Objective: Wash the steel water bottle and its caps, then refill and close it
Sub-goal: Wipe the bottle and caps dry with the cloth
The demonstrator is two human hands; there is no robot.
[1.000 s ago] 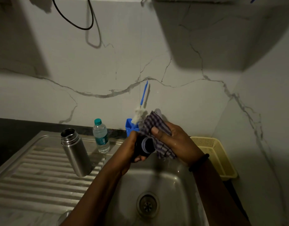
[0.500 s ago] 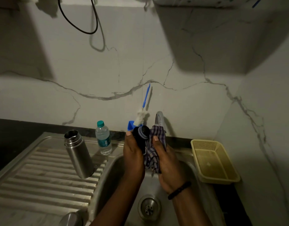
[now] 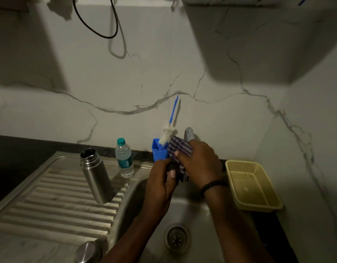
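Note:
The steel water bottle stands open and uncapped on the ribbed drainboard, left of the sink. Above the sink basin my left hand grips a dark inner cap, mostly hidden by my fingers. My right hand holds a purple checked cloth pressed over the cap. A rounded steel outer cap lies at the drainboard's near edge.
A small plastic water bottle stands behind the steel one. A blue holder with a white bottle brush sits at the wall beside the tap. A yellow basket lies right of the sink. The drain is below my hands.
My right hand has swung up and over the cap, drawing the cloth on top of it. The cap has dropped lower into my left hand's grip.

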